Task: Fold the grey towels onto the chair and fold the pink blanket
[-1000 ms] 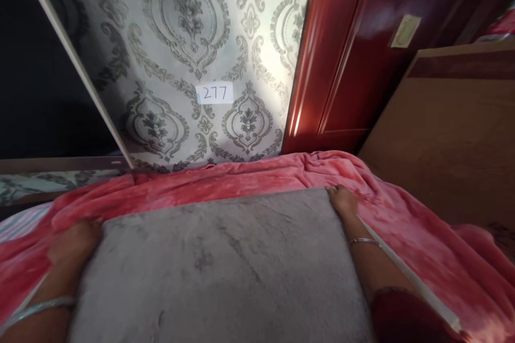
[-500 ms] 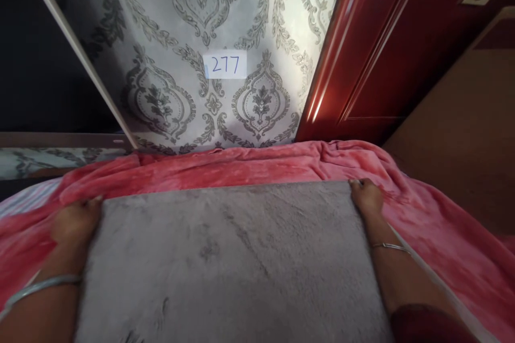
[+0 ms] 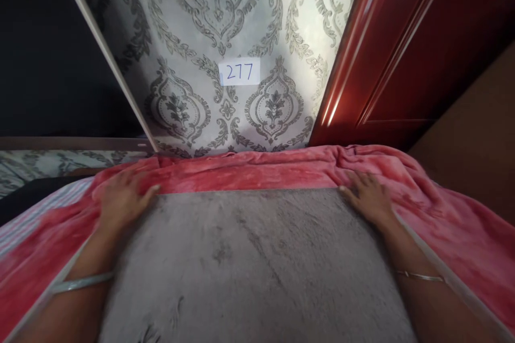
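Backdrop: patterned grey wallpaper [image 3: 225, 21] is carrying a paper label [image 3: 238, 71] reading 277; a red door [image 3: 402, 48] is standing to its right.
Bed: I am seeing a pink blanket [image 3: 257, 171] covering it edge to edge.
Grey cloth [image 3: 249, 262]: lying flat on the blanket, far edge just short of the bed's far edge.
Left hand [image 3: 123, 198]: fingers spread wide, pressing flat at the cloth's far-left corner, holding nothing.
Right hand [image 3: 368, 197]: lying open and flat at the far-right corner.

Matt plush grey blanket [image 3: 249, 262], fleecy pink blanket [image 3: 257, 171], glossy red wood door [image 3: 402, 48]
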Motion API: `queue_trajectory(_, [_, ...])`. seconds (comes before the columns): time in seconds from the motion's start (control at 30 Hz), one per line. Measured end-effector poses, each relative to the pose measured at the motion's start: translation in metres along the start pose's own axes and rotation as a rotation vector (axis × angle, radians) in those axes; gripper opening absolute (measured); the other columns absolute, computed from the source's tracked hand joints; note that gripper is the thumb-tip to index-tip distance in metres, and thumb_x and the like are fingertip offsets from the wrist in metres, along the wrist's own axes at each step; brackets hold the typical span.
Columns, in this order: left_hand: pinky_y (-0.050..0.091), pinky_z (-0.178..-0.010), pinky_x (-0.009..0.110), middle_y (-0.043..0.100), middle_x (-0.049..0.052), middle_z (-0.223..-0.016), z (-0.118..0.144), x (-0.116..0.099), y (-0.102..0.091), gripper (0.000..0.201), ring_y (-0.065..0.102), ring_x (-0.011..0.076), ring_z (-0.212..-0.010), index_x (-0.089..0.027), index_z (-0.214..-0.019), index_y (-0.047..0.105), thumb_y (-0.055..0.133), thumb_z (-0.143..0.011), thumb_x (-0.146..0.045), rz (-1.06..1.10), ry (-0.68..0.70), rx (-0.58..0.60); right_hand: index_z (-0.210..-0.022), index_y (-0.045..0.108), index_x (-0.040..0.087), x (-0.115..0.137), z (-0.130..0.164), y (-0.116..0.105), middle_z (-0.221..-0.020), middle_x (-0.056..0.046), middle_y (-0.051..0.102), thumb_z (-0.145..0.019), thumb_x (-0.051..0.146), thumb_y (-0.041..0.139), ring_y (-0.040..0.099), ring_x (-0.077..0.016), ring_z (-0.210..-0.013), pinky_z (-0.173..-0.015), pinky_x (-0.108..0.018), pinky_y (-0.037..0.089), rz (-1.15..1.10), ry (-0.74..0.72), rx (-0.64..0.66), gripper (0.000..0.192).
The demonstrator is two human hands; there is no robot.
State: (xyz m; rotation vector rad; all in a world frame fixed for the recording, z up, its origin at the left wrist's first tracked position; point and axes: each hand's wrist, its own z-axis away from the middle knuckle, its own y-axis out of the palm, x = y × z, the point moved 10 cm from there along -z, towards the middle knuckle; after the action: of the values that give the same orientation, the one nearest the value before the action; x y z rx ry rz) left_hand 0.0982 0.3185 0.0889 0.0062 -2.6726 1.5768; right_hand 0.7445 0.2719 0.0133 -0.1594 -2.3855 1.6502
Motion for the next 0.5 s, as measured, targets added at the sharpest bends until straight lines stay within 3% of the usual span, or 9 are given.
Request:
queue_trajectory(0.07, [0.029,-0.121,0.054,0.049,0.016,-0.156,0.007,-0.053,0.028,0.069,0.036,0.0333,-0.15,-0.016,-0.145,0.056,0.036,-0.094,-0.058,0.109,0.26,0.203,-0.156,0.043,0.03,0.03,0.005,0.024,-0.164,-0.008,0.038,-0.098,0.056,0.035,0.026,-0.0371,-0.152,-0.116,-0.07,0.026,-0.015,-0.151,0.124,0.064])
queue_trajectory(0.17, [0.017,-0.125,0.056,0.036,0.009,-0.165,0.023,-0.084,0.074,0.066,0.026,0.0293,-0.155,-0.026,-0.154,0.046,0.034,-0.098,-0.057,0.183,0.32,0.469,-0.158,0.039,0.029,0.04,0.011,0.051,-0.165,-0.007,0.036,-0.099,0.054,0.033,0.025,-0.0338,-0.154,-0.118,-0.067,0.024,-0.028,-0.156,0.258,0.065])
queue_trajectory(0.27, [0.012,-0.127,0.055,0.028,0.008,-0.168,0.03,-0.084,0.092,0.068,0.022,0.0273,-0.157,-0.026,-0.159,0.037,0.035,-0.099,-0.056,0.216,0.281,0.521,-0.157,0.04,0.028,0.037,0.011,0.058,-0.164,-0.008,0.036,-0.099,0.052,0.034,0.026,-0.0325,-0.153,-0.119,-0.065,0.024,-0.044,-0.131,0.278,0.064])
queue_trajectory(0.4, [0.007,-0.126,0.057,0.03,0.009,-0.167,0.028,-0.065,0.084,0.065,0.023,0.0284,-0.156,-0.028,-0.158,0.04,0.034,-0.1,-0.058,0.183,0.174,0.495,-0.153,0.047,0.026,0.031,0.009,0.055,-0.162,-0.009,0.041,-0.096,0.048,0.038,0.03,-0.0331,-0.152,-0.119,-0.065,0.024,-0.103,-0.109,0.241,0.061])
queue_trajectory(0.5, [0.005,-0.124,0.064,0.034,0.011,-0.166,0.029,-0.035,0.076,0.066,0.024,0.0327,-0.156,-0.028,-0.157,0.041,0.033,-0.1,-0.061,0.119,0.024,0.514,-0.138,0.062,0.023,0.009,0.006,0.05,-0.154,-0.017,0.05,-0.091,0.05,0.045,0.037,-0.0418,-0.146,-0.115,-0.069,0.025,-0.202,-0.023,0.12,0.057])
